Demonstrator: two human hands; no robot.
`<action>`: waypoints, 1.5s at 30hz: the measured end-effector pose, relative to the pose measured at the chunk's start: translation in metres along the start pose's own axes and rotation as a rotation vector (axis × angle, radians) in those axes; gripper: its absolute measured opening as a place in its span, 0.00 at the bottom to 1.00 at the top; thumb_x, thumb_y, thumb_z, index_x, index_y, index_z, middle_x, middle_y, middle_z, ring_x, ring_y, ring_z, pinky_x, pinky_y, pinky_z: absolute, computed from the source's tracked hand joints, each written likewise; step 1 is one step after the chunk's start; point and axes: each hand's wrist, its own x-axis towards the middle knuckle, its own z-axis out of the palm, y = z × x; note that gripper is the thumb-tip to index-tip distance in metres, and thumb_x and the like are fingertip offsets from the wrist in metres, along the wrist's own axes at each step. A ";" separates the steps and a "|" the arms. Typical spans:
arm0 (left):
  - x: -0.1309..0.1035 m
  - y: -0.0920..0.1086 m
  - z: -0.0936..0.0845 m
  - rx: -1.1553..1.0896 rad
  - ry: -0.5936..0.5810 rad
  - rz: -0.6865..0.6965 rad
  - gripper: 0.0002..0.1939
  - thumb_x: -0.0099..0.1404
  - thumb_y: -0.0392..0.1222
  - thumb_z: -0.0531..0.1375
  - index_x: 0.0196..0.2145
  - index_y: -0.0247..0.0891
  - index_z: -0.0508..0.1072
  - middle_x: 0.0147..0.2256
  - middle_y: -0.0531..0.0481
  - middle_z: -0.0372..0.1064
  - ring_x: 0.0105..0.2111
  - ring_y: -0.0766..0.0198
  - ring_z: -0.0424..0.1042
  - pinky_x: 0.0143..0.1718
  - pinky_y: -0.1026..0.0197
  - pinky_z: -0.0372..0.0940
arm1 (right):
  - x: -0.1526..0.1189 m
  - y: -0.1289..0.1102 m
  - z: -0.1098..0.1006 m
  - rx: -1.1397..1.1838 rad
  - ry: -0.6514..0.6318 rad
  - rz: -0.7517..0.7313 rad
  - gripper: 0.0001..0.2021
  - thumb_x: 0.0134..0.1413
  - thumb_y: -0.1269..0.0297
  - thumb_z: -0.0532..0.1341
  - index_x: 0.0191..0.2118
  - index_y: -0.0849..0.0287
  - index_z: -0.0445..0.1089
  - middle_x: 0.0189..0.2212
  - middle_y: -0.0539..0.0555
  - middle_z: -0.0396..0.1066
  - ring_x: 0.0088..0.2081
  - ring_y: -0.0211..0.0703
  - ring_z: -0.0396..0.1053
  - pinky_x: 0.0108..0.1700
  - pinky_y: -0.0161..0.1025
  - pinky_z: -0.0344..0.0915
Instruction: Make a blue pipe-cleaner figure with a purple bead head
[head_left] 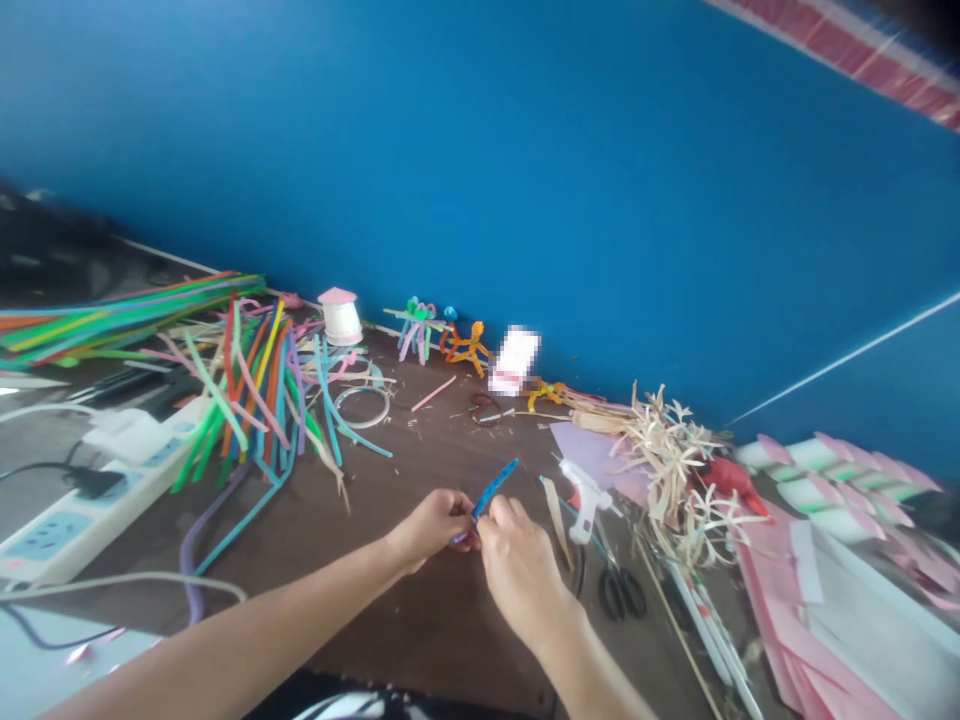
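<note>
Near the front middle of the table, my left hand [444, 524] and my right hand [517, 550] meet with fingertips almost touching. Between them is a slim blue strip [496, 484], its free end pointing up and away to the right. Both hands are closed in a pinch around its lower part, where a bit of purple shows under the left fingers. Whether the strip is a pipe cleaner or something else is too blurred to tell. Right of my hands lie a dried husk strip [556, 520], a white glue gun [585, 500] and black-handled scissors [622, 592].
On the left, coloured pipe cleaners [255, 380] spread beside a white power strip [112, 500] with cables. Small pipe-cleaner figures [469, 348] stand near the blue wall [480, 160]. Husk flowers [667, 440], pink paper [780, 610] and white-and-pink rolls [832, 490] crowd the right.
</note>
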 end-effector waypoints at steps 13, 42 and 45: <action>0.002 -0.010 -0.006 -0.038 -0.053 0.058 0.09 0.45 0.40 0.60 0.21 0.33 0.64 0.18 0.51 0.69 0.23 0.65 0.69 0.27 0.63 0.62 | 0.013 0.016 0.007 0.266 0.018 0.075 0.04 0.52 0.69 0.56 0.30 0.56 0.67 0.29 0.50 0.69 0.36 0.40 0.62 0.39 0.33 0.56; -0.003 0.014 -0.023 0.083 -0.226 -0.104 0.07 0.44 0.39 0.59 0.22 0.33 0.67 0.19 0.49 0.70 0.21 0.67 0.66 0.21 0.66 0.60 | 0.010 0.009 0.005 0.277 0.066 -0.019 0.05 0.49 0.73 0.56 0.30 0.56 0.66 0.32 0.50 0.67 0.36 0.39 0.62 0.37 0.32 0.55; -0.004 0.013 -0.023 0.080 -0.225 -0.102 0.07 0.44 0.39 0.59 0.22 0.33 0.66 0.19 0.50 0.69 0.21 0.68 0.66 0.21 0.66 0.60 | 0.011 0.008 0.005 0.267 0.065 -0.027 0.05 0.49 0.73 0.56 0.29 0.57 0.66 0.32 0.49 0.67 0.36 0.39 0.61 0.37 0.32 0.55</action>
